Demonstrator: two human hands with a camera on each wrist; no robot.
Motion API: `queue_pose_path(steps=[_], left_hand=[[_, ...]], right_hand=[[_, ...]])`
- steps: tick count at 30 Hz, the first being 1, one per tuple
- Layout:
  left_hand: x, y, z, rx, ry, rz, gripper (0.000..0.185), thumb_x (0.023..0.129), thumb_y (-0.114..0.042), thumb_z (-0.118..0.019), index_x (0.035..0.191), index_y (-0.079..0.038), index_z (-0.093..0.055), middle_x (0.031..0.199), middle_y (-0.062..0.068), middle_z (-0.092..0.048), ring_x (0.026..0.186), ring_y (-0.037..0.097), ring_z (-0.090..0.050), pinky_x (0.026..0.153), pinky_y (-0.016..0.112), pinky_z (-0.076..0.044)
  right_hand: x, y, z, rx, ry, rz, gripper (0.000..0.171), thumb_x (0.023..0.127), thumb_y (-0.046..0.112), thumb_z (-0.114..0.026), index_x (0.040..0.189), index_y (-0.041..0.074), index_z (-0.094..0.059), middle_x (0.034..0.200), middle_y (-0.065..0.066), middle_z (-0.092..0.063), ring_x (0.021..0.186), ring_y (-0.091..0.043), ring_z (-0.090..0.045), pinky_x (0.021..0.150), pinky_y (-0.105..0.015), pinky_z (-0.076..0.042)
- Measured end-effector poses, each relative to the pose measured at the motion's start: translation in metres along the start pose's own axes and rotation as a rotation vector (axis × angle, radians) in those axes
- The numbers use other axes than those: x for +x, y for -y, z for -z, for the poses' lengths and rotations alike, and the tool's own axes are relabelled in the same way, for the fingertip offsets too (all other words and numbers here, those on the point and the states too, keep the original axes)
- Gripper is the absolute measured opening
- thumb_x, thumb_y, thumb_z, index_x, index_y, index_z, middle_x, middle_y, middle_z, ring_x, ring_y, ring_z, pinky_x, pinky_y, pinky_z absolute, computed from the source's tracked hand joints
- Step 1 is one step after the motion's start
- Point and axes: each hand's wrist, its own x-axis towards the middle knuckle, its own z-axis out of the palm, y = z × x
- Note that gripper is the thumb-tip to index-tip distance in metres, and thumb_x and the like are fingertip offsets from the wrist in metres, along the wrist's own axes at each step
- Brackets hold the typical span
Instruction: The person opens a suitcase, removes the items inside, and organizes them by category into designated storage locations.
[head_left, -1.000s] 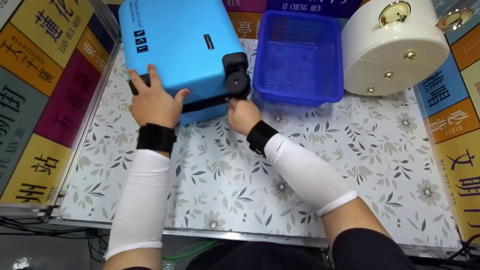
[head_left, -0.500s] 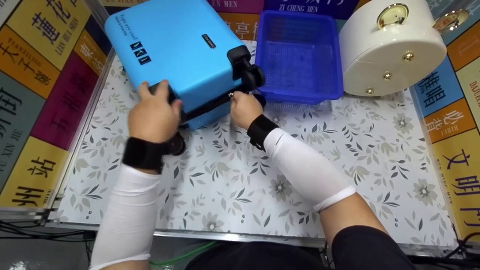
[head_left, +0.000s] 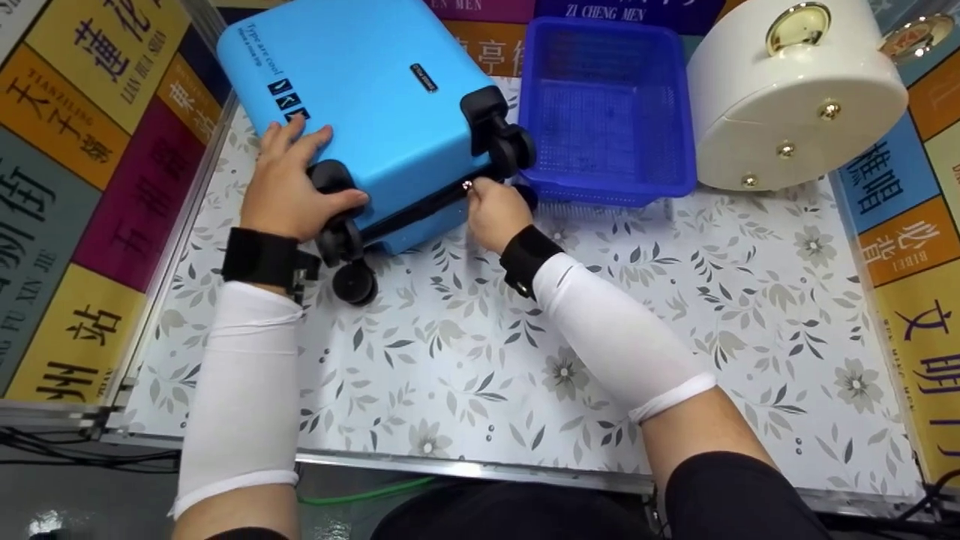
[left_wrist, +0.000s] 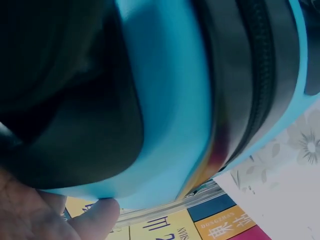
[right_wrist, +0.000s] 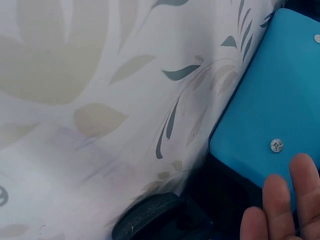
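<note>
A light blue hard-shell suitcase (head_left: pixel 375 112) lies on its side at the table's back left, its wheeled end turned toward me. Along that end runs a black zipper band (head_left: pixel 420 210). My left hand (head_left: pixel 281 184) rests on the near left corner with fingers spread, beside a black wheel (head_left: pixel 354 283). At the band's right part, my right hand (head_left: pixel 499 214) pinches a small shiny zipper pull (head_left: pixel 467 185), close to another wheel (head_left: pixel 514 148). Left fingertips (left_wrist: pixel 102 217) touch the shell in the left wrist view. The right wrist view has several right-hand fingers (right_wrist: pixel 277 205) by the blue shell.
A blue plastic basket (head_left: pixel 607 196) stands right of the suitcase. Beyond it is a cream rounded case (head_left: pixel 780 97) with gold fittings. Printed panels (head_left: pixel 97 165) wall in the flower-patterned table (head_left: pixel 465 375), whose metal front edge (head_left: pixel 465 470) is near me.
The suitcase has turned, its near left corner swinging toward me and its wheels coming into view. My left hand came nearer, then slid back up the corner. My right hand keeps its pinch.
</note>
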Motion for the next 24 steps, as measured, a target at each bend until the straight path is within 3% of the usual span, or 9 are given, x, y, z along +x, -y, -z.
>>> queue_pose_path(steps=[12,18,24], left_hand=[[-0.008,-0.007,-0.005,0.005,0.004,0.036,0.101,0.086,-0.063,-0.079,0.167,-0.028,-0.031,0.179,0.001,-0.006,0.165,0.029,0.008,0.131,0.059,-0.016],[-0.016,-0.017,-0.014,0.016,-0.045,0.085,0.101,0.087,-0.068,-0.075,0.167,-0.026,-0.031,0.179,0.004,-0.004,0.165,0.031,0.009,0.129,0.061,-0.02],[-0.028,-0.039,-0.029,0.054,-0.116,0.167,0.102,0.089,-0.071,-0.07,0.168,-0.021,-0.029,0.178,0.011,-0.005,0.165,0.037,0.005,0.129,0.063,-0.018]], right_hand=[[0.005,0.002,0.001,0.007,0.013,-0.008,0.027,0.11,0.022,-0.047,0.096,0.006,-0.064,0.093,-0.015,-0.072,0.091,-0.037,-0.07,0.088,-0.051,-0.055],[0.01,0.005,0.0,-0.017,0.004,-0.015,0.029,0.111,0.025,-0.045,0.094,0.009,-0.062,0.091,-0.013,-0.071,0.089,-0.038,-0.07,0.087,-0.053,-0.054],[0.015,0.007,-0.003,-0.076,0.01,0.035,0.029,0.11,0.025,-0.046,0.096,0.007,-0.064,0.1,-0.016,-0.076,0.103,-0.041,-0.074,0.092,-0.055,-0.055]])
